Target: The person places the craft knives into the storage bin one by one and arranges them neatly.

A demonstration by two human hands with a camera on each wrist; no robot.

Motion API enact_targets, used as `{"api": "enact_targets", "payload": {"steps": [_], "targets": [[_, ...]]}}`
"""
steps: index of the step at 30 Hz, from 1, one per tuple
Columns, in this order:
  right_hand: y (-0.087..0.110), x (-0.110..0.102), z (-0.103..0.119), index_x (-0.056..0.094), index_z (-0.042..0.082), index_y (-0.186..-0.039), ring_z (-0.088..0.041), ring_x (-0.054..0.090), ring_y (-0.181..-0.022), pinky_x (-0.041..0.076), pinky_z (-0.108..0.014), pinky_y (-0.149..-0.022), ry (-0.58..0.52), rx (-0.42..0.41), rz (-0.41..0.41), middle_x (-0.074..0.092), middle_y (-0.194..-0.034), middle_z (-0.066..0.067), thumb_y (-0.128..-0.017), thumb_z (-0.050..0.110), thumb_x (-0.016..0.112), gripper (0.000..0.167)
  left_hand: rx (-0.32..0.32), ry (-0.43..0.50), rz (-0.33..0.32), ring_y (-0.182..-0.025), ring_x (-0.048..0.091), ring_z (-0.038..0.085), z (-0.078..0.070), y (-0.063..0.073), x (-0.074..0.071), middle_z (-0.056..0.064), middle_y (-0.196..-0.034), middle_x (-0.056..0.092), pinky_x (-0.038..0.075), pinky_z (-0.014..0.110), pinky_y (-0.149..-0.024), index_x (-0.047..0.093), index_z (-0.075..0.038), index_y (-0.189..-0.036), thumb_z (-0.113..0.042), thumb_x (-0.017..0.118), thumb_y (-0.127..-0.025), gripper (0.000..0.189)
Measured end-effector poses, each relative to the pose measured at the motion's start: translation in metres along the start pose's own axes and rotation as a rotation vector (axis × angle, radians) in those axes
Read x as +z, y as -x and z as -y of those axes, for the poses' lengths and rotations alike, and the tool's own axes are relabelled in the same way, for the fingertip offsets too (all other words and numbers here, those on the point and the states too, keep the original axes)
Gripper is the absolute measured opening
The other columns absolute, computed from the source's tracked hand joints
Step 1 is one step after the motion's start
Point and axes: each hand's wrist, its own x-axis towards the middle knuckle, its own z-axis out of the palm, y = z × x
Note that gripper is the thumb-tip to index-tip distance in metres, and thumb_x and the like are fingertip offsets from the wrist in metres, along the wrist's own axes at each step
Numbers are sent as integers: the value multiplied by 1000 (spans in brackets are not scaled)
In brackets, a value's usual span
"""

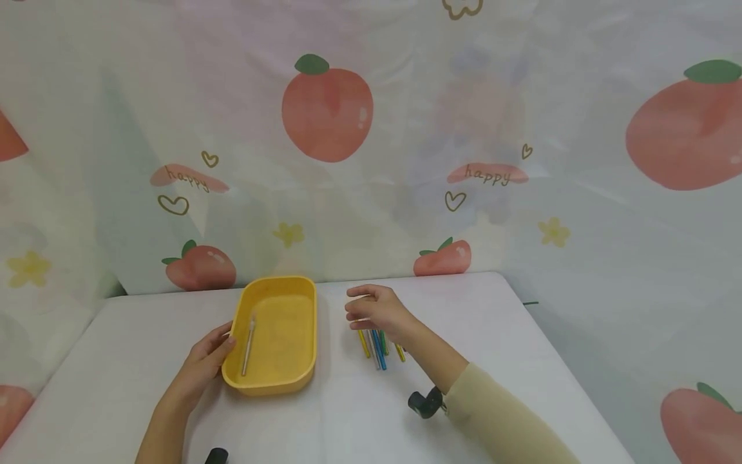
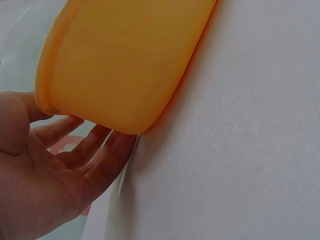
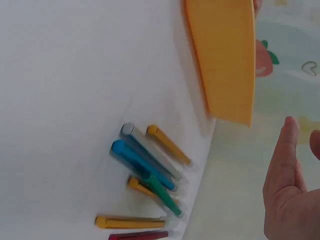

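A yellow plastic tray (image 1: 284, 335) stands on the white table, left of the middle. One slim silver pen (image 1: 248, 348) lies inside along its left wall. My left hand (image 1: 197, 370) grips the tray's left side, thumb at the rim and fingers against the outer wall. Above the loose pens my right hand (image 1: 382, 312) hovers, its fingers apart and holding nothing. In the right wrist view those pens include a silver pen (image 3: 152, 150), a blue pen (image 3: 137, 160), a green pen (image 3: 162, 192), a red pen (image 3: 140, 236) and several yellow ones, partly overlapping.
A white cloth covers the table (image 1: 365, 425), whose far edge meets a fruit-printed curtain (image 1: 371, 212). Black camera pieces on the wrists show near the right sleeve (image 1: 493, 412) and at the bottom of the head view.
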Motion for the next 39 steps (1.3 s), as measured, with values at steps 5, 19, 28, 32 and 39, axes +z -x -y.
{"api": "enact_targets", "payload": {"steps": [5, 19, 28, 32, 39], "targets": [[4, -21, -9, 61, 4, -129, -23, 70, -92, 60, -40, -84, 12, 3, -48, 70, -108, -14, -92, 10, 69, 38, 4, -3, -2, -138, 44, 32, -1, 0, 1, 22, -157, 34, 50, 27, -100, 25, -10, -158, -41, 44, -106, 63], [8, -67, -30, 53, -1, -137, -24, 67, -94, 60, -37, -83, 78, 92, -167, 65, -114, -22, -93, 9, 66, 47, -2, 12, -3, -138, 43, 32, -1, -1, -1, 22, -158, 32, 50, 30, -101, 25, -10, -158, -40, 44, -106, 63], [9, -83, -46, 55, 2, -136, -24, 68, -93, 60, -38, -83, 164, 135, -239, 67, -114, -21, -95, 13, 66, 44, 13, 30, 0, -139, 42, 33, -1, 0, -1, 22, -158, 33, 49, 26, -101, 25, -9, -158, -38, 45, -107, 62], [5, -86, -52, 56, 2, -135, -22, 67, -88, 61, -34, -78, 178, 156, -252, 67, -111, -18, -95, 13, 66, 43, 15, 41, -2, -138, 43, 33, -1, 0, 0, 22, -158, 34, 49, 21, -95, 26, -9, -157, -37, 45, -107, 61], [-3, -91, -57, 57, 3, -133, -20, 66, -82, 61, -30, -72, 255, 169, -272, 68, -106, -16, -95, 14, 66, 41, 7, 41, -6, -138, 44, 33, 1, -2, 0, 22, -158, 32, 50, 24, -97, 26, -10, -158, -37, 45, -107, 61]]}}
